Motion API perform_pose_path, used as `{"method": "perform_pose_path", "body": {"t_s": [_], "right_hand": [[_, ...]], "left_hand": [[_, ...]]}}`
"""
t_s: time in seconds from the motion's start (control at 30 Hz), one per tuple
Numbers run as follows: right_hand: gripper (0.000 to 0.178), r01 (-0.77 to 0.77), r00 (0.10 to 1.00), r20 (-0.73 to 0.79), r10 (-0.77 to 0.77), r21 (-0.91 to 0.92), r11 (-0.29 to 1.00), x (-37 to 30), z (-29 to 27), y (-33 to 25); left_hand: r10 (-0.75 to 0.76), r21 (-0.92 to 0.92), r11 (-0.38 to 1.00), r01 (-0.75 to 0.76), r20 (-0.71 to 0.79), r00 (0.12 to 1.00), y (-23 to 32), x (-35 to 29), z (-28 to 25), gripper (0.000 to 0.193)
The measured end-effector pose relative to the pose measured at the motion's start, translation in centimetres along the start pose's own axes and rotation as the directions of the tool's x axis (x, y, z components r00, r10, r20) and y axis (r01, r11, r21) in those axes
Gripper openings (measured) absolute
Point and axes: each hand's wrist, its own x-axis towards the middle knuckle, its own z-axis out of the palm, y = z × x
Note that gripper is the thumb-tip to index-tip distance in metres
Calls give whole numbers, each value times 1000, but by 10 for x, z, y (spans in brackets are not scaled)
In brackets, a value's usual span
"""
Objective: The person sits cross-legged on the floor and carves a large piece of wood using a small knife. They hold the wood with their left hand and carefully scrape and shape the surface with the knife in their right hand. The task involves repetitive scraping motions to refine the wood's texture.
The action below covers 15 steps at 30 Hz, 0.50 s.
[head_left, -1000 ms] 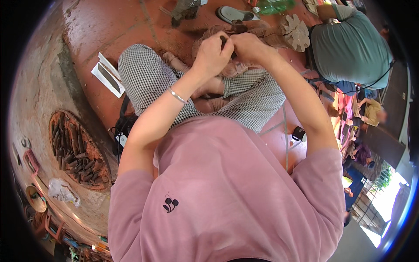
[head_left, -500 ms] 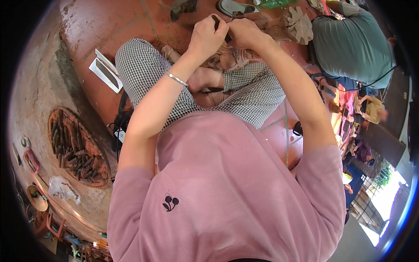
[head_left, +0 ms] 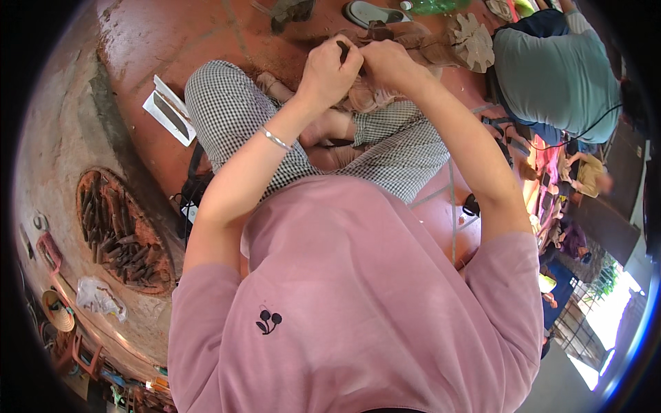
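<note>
Both hands are together at the top middle, above my crossed legs. My left hand [head_left: 332,74] is closed around a short dark stick-like piece [head_left: 343,49], whose end shows above the fingers. Right beside it, my right hand [head_left: 389,65] is curled with its back to the view; its fingers and anything in them are hidden. Just beyond and below the hands lies a brown carved wooden piece [head_left: 428,47] with a scalloped, flower-like end [head_left: 472,43]. Part of it is covered by my hands and forearm.
To the left, an oval hollow [head_left: 165,275] holds many dark stick-shaped pieces. A white open box [head_left: 160,112] with a dark flat bar sits by my knee. A grey shoe [head_left: 375,14] and green bottle [head_left: 441,5] lie ahead. Another person [head_left: 558,82] sits at right.
My two hands have come slightly down toward me, still close together. The dark piece in my left hand now shows less. The person at right has shifted a little.
</note>
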Motion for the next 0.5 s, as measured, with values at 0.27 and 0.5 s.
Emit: {"method": "perform_pose_path", "body": {"t_s": [0.27,0.5], "right_hand": [[20,-101,994,48,101,3,995,5,-9,-2],[19,-73,997,-9,73,-58,996,3,-9,-10]], "left_hand": [[-58,-17,998,57,-32,998,-6,15,4,23],[-41,22,999,42,-67,997,-17,10,5,23]]}}
